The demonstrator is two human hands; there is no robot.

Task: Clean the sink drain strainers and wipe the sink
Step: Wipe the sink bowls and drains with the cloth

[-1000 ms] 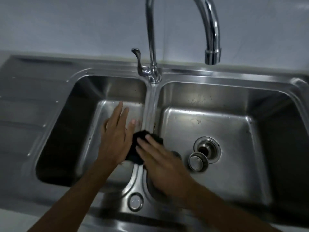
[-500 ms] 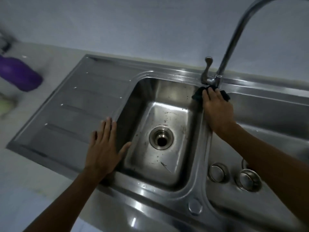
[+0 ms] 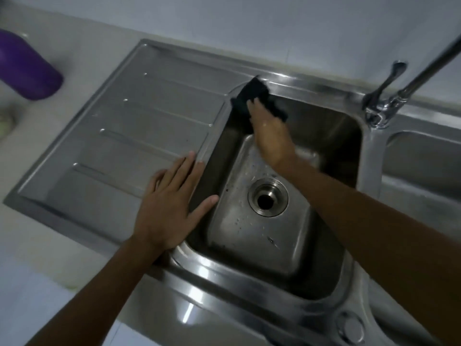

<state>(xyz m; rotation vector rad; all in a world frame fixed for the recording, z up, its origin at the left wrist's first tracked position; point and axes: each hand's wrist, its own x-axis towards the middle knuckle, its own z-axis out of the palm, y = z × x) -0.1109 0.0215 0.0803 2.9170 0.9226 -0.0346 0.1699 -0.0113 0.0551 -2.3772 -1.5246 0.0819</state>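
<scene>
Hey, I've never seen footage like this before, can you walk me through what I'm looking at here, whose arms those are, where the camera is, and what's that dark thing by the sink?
There is no machine here: these are a person's two bare arms, filmed by a wide-angle camera worn on the head, looking down. Below is a steel sink with a ribbed draining board on its left and a tap at the back. The right hand presses a dark cloth against the basin's far left corner, wiping it. The left hand lies flat and open on the draining board at the basin's edge, holding nothing. The drain in the basin floor is open, with no strainer in it. A purple container lies on the counter at far left.
</scene>
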